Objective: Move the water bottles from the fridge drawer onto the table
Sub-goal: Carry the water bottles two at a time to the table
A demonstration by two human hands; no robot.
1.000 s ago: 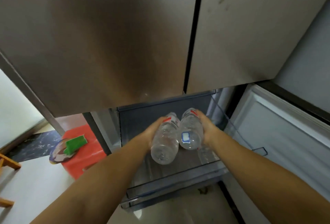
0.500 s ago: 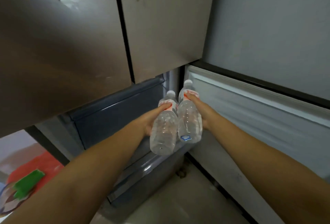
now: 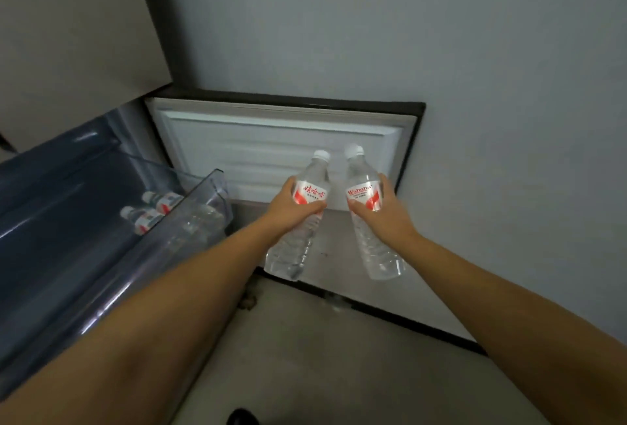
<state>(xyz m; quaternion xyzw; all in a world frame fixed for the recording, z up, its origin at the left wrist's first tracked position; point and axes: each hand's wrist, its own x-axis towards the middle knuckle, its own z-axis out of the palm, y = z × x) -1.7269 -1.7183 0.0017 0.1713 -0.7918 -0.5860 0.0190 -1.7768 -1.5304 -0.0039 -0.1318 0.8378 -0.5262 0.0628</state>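
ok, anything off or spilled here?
No spill or damage visible. Left hand and right hand each hold a capped bottle. The fridge drawer stands open with two bottles left inside.

Both bare forearms extend forward from the lower corners and converge toward the centre. The left hand is curled around a bottle, thumb across the label. The right hand grips a second bottle likewise, fingers wrapped behind it.

A grey wall fills the background. An open white-lined fridge door stands against it, above a pale floor.
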